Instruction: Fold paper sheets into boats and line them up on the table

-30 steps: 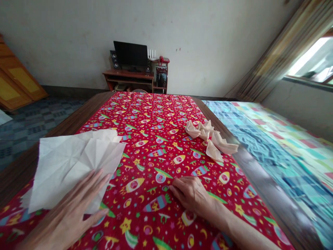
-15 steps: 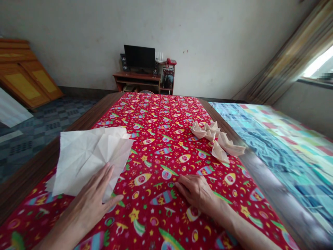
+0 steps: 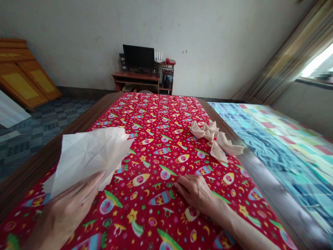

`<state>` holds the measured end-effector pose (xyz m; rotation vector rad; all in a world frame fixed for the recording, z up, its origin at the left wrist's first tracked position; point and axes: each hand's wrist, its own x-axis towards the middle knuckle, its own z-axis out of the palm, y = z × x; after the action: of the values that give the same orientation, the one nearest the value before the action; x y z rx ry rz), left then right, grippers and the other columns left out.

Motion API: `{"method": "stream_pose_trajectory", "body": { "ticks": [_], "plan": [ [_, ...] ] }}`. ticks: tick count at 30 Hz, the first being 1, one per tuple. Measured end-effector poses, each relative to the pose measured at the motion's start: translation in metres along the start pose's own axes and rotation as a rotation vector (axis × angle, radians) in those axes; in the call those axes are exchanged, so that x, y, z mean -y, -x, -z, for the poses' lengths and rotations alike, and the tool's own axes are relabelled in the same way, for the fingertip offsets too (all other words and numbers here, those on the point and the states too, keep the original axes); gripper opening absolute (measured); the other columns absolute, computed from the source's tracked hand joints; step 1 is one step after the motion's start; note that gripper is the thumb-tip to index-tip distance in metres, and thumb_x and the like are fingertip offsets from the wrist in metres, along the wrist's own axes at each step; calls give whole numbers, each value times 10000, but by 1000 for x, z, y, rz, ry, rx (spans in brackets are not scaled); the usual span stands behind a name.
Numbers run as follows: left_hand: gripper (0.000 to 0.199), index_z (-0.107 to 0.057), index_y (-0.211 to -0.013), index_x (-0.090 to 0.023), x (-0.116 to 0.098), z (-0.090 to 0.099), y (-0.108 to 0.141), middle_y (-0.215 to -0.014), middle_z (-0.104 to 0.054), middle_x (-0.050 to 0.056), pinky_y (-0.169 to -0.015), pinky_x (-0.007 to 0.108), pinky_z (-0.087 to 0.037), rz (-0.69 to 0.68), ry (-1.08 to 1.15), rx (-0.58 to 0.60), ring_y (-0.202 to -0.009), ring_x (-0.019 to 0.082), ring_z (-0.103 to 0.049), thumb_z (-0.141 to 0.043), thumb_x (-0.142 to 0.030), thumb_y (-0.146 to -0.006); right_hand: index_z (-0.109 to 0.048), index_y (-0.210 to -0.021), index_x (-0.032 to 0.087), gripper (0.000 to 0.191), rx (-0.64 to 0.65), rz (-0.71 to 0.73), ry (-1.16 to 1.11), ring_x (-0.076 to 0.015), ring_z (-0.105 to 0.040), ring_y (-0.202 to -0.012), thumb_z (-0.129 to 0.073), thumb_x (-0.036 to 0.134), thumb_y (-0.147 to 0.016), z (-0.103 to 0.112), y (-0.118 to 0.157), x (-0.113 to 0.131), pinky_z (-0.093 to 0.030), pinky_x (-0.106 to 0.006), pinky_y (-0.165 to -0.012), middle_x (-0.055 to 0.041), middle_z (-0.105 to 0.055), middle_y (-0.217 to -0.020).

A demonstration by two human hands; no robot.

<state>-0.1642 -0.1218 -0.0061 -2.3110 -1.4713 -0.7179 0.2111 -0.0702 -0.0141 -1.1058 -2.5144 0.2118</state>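
My left hand [image 3: 74, 199] lies over the lower edge of a stack of creased white paper sheets [image 3: 85, 152]. Its fingers are stretched out and close together, pointing right, and slightly smeared; the thumb is partly hidden. Star-like fold lines run across the top sheet, and the sheets underneath stick out unevenly. My right hand [image 3: 195, 192] rests on the red patterned tablecloth [image 3: 156, 166], fingers curled in loosely, with nothing visible in them. Beyond it, at the right, sit several folded cream paper pieces [image 3: 217, 139] with pointed corners, grouped together.
Dark wooden table edges [image 3: 78, 119] border the cloth. A bed with a checked cover [image 3: 265, 139] stands along the right side. Against the far wall are a monitor [image 3: 138, 57] on a small desk [image 3: 135, 77] and a red telephone [image 3: 169, 61]. A wooden cabinet [image 3: 26, 73] stands at the left.
My left hand has slid left and toward me over the stack, its fingers drawn together. The top sheets have shifted slightly. The right hand stays in place.
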Motion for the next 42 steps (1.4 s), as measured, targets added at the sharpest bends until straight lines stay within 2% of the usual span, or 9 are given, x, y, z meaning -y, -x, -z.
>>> {"method": "stream_pose_trajectory", "body": {
  "ticks": [6,10,14,18,22,26,31,36,42],
  "plan": [
    [271,-645,-981,-209,-47,17,-53,-988,-705,7,-829,318,-471,-291,25,11,-882,175,-649,-395,-135,-906,-544,-716,167,304,-59,34,-25,-92,-447,-531,-392,266,-961,1,-1,0,-301,-230,-531,1,-541,-614],
    [275,-644,-855,-173,-85,-1,-81,-787,-685,25,-684,288,-461,-366,66,14,-741,161,-629,-385,-94,-903,-604,-868,174,253,-122,1,-57,-121,-522,-661,-379,233,-967,5,0,1,-382,-227,-595,-35,-588,-745],
    [228,-617,-832,-158,-106,-20,-96,-715,-631,27,-644,292,-451,-409,96,57,-718,174,-608,-409,-84,-890,-582,-1074,195,206,-167,-24,-43,-155,-552,-782,-424,237,-949,6,1,2,-450,-260,-669,-60,-602,-873],
    [218,-571,-745,-160,-124,-32,-106,-667,-584,19,-595,297,-438,-454,104,76,-652,171,-573,-420,-84,-883,-440,-1309,202,380,-160,-11,9,-178,-548,-818,-457,248,-932,1,0,-1,-473,-297,-708,-69,-601,-933],
    [198,-565,-738,-163,-138,-41,-108,-647,-577,12,-554,298,-434,-472,144,95,-611,172,-560,-439,-84,-869,-545,-1200,187,316,-131,10,5,-174,-531,-780,-418,161,-912,0,-2,-3,-463,-288,-679,-68,-597,-878],
    [169,-603,-989,-165,-137,-39,-106,-849,-664,34,-683,313,-498,-450,267,172,-781,177,-617,-469,-143,-887,-657,-935,184,251,-168,-9,-70,-152,-519,-710,-423,111,-881,2,-1,-5,-437,-251,-613,-55,-594,-800],
    [467,-423,-1344,-197,-108,-32,-94,-1318,-536,74,-999,396,-427,-381,299,247,-1196,215,-490,-513,-258,-890,-678,-981,213,292,-233,-39,-196,-134,-570,-722,-437,99,-863,0,0,-11,-460,-226,-619,-54,-621,-857],
    [435,-468,-1322,-176,-79,-41,-81,-1337,-522,89,-1016,416,-429,-313,277,249,-1221,226,-478,-468,-182,-887,-710,-929,212,270,-256,-32,-283,-129,-599,-704,-472,109,-852,0,-1,-13,-473,-214,-589,-58,-640,-841],
    [358,-590,-1202,-201,-68,-52,-86,-1255,-591,77,-966,378,-479,-295,354,162,-1160,201,-531,-461,-127,-876,-718,-916,230,270,-261,-79,-384,-124,-632,-730,-478,123,-852,2,-2,-16,-499,-211,-626,-45,-661,-876]
  ]
}}
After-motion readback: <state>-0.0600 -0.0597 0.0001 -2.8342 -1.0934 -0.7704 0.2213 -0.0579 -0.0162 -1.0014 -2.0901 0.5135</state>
